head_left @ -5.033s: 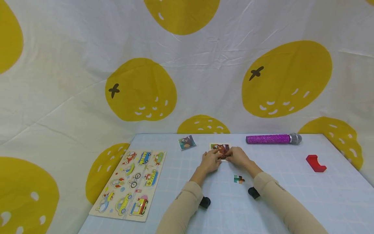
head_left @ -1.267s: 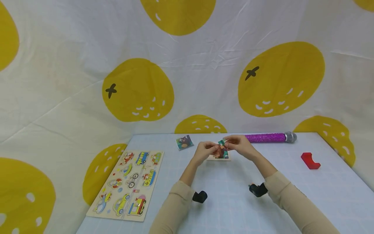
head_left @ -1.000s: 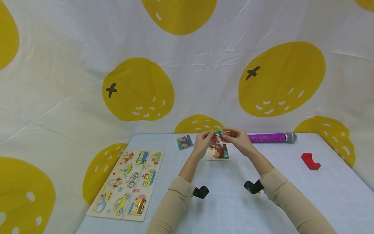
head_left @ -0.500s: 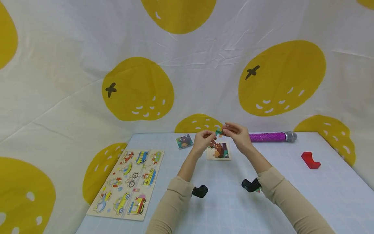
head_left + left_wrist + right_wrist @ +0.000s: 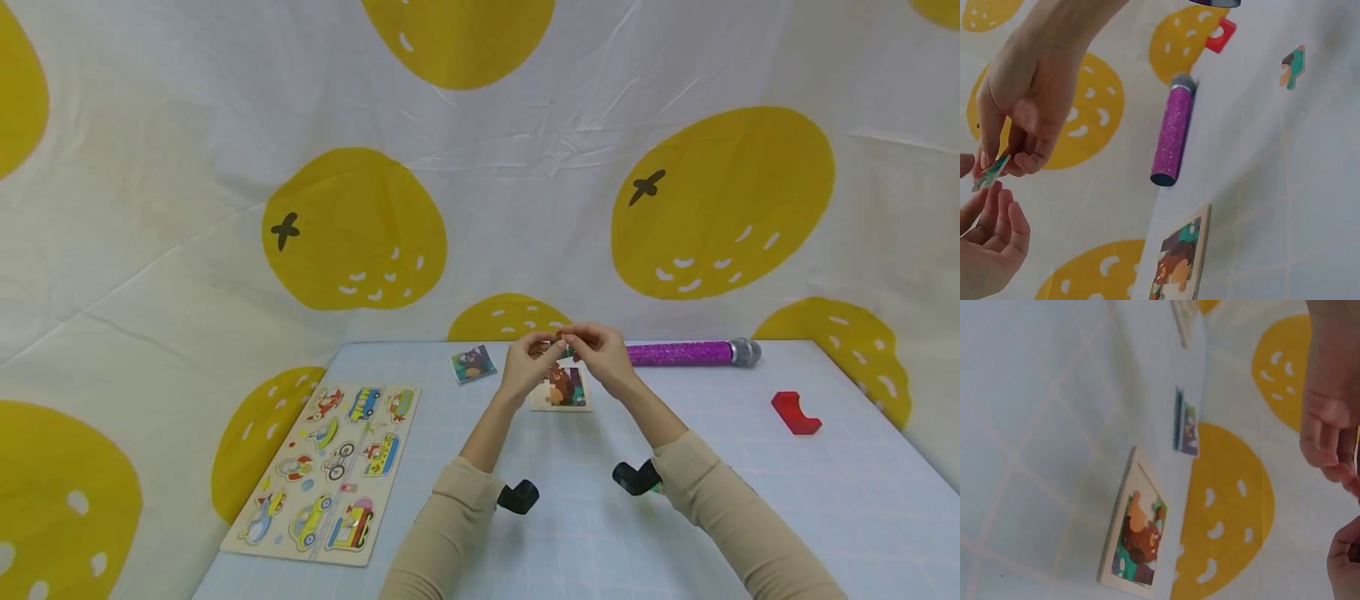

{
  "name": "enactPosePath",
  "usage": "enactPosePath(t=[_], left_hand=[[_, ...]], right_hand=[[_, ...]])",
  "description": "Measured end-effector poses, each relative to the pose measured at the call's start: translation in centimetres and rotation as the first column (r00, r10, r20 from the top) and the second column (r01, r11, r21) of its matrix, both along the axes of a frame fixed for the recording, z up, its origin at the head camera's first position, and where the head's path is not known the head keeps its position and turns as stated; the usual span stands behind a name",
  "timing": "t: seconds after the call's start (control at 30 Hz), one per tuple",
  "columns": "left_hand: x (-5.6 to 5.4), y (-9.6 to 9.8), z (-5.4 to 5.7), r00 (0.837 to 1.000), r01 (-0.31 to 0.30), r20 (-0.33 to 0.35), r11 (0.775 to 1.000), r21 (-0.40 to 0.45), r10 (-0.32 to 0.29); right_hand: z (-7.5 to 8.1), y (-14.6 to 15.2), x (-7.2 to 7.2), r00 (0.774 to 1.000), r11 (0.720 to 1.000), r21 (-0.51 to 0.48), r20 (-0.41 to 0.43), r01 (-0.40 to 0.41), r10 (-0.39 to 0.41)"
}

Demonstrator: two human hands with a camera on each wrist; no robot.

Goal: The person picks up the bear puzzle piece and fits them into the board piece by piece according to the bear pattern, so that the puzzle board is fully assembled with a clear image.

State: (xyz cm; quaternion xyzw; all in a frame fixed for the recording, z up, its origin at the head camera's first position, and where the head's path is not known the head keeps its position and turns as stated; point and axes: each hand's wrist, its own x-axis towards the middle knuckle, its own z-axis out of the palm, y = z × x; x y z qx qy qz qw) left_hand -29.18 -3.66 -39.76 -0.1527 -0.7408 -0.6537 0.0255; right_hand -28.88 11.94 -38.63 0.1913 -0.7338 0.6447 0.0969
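Observation:
A small jigsaw puzzle piece (image 5: 991, 174), green and orange on one face, is held up in the air between both hands. My right hand (image 5: 602, 360) pinches it from one side with thumb and fingertips. From the other side my left hand (image 5: 525, 367) pinches its edge, the remaining fingers loosely curled. Just below and behind them lies a bear jigsaw in a pale wooden frame (image 5: 564, 407), with a bare gap among its pieces (image 5: 1175, 290). A second loose piece (image 5: 1293, 67) lies on the table, mostly hidden in the head view by the right wrist's black camera (image 5: 636, 477).
A bear picture card (image 5: 473, 364) lies left of the frame. Farther left is a wooden vehicle puzzle board (image 5: 322, 475). A purple glitter microphone (image 5: 678, 354) lies at the back right, and a red arched block (image 5: 797, 413) sits at the right.
Both hands have risen from the framed jigsaw, where they worked 5 seconds ago, and now hold a piece above it. Over the last second the piece has been turned and the hands have closed together.

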Motion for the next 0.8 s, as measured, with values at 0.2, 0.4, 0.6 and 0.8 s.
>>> enactPosePath(t=[0.2,0.4,0.6,0.8], left_hand=[[-0.7,-0.5,-0.1,1.000,-0.021,0.010,0.998,0.055,0.020],[-0.9,-1.3,-1.0,0.997,-0.059,0.039,0.998,-0.028,0.060],[-1.4,-1.9,-3.5,0.988,-0.096,0.102,0.974,-0.203,0.119],[-2.0,-1.8,-5.6,0.978,-0.154,0.077,0.925,-0.346,0.191]], right_hand=[[-0.4,0.1,-0.2,0.998,0.997,-0.054,0.034,-0.049,0.051],[-1.5,1.0,-0.6,0.989,0.996,0.050,0.129,-0.077,0.070],[-4.2,2.5,-1.2,0.995,0.859,0.506,0.101,-0.075,0.027],[-6.7,2.4,-1.0,0.984,0.613,0.771,0.168,-0.169,0.060]])
